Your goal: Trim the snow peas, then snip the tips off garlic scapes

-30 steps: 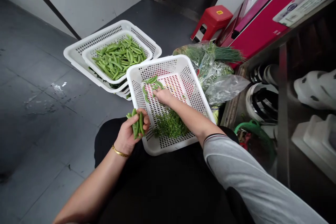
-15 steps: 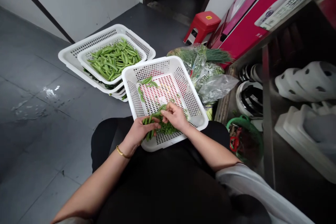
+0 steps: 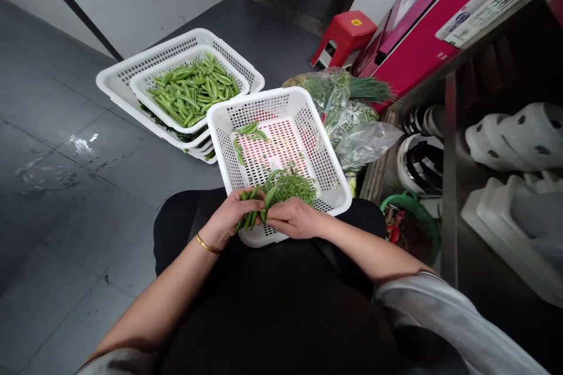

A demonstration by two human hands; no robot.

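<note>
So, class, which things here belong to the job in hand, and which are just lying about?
In the job, by the look of it:
left hand, holding pods
right hand, at the pods
near basket
scraps in it
small basket, heaped with more pods

Apparently just lying about:
stool
bagged greens
green bin

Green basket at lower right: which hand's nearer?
Right. The right hand, over the white basket's near side, is left of the green basket; the left hand, holding green pods, is farther left.
</note>
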